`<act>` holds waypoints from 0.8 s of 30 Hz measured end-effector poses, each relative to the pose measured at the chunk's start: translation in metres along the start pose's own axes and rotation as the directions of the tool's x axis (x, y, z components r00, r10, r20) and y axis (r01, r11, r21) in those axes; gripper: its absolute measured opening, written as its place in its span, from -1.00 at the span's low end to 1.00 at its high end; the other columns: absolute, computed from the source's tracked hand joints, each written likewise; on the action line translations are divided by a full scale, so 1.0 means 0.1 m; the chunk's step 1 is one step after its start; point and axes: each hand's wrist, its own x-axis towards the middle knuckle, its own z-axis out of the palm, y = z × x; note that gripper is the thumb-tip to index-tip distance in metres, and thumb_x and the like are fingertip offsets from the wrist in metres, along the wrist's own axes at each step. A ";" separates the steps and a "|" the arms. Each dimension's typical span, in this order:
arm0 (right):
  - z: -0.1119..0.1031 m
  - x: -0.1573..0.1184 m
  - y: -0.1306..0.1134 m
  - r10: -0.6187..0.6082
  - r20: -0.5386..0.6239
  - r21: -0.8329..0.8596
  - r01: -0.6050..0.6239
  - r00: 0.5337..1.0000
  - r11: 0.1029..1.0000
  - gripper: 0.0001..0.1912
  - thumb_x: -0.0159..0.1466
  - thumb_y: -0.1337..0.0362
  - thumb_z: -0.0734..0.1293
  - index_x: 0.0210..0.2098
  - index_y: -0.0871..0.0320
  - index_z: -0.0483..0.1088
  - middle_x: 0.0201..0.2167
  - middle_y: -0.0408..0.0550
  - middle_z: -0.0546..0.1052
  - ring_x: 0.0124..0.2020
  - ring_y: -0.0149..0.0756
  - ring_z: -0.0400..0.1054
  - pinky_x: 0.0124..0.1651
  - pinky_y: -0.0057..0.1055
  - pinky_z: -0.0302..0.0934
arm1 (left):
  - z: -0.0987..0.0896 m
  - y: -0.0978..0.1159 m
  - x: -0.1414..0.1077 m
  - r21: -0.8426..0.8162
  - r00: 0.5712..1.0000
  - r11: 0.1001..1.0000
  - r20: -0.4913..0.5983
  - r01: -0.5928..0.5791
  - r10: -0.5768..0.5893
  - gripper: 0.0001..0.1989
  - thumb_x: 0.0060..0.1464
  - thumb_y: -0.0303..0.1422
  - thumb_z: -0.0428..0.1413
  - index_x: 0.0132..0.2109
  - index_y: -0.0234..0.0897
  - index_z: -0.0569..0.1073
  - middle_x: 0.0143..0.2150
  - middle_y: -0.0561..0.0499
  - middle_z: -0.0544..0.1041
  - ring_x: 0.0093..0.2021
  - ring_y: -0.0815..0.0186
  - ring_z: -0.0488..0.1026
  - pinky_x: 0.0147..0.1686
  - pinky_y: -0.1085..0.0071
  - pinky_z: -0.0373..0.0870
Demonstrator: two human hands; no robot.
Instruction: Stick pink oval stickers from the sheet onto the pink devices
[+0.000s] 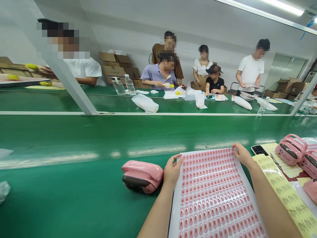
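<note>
- Sticker sheet [210, 185]: white, with rows of pink oval stickers, each bearing a small red-orange mark; in front of the person, over the green desk [74, 201], its near end cut off by the lower edge of the view.
- Left hand [171, 170]: fingers closed to a narrow pinch on the far left corner of the sheet, thumb on the printed face. Fingertips beneath the sheet are hidden.
- Right hand [242, 155]: fingers bent and closed on the far right corner, fingertips at the edge; grip underneath cannot be seen.
- Pink case [143, 177]: 1 unit with a dark front panel, on the desk just left of the left hand.
- Right side: 3 more pink cases [289, 150] visible, 1 cut off by the frame; a phone [260, 150] and a yellow label sheet [284, 195] with dark print lie near the right forearm.
- Across the white rail [173, 114]: a white packet [145, 103] and a clear bottle [263, 106].
- Co-workers: 1 person in a purple shirt [158, 73] holds a white-and-yellow item; 1 in a white T-shirt [251, 71], far right, stands holding papers.
</note>
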 end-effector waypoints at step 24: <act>0.08 0.05 0.03 0.130 -0.121 0.147 -0.112 0.984 0.983 -0.96 0.05 0.32 0.25 -0.53 0.10 0.31 -0.42 -0.08 0.31 -0.35 -0.22 0.28 -0.23 -0.27 0.22 | 0.00 -0.05 0.03 0.006 1.000 1.000 -0.018 -0.010 0.010 -0.45 -0.49 -0.01 0.22 -0.32 -0.27 0.40 -0.65 0.12 0.37 -0.55 0.24 0.39 -0.49 0.34 0.32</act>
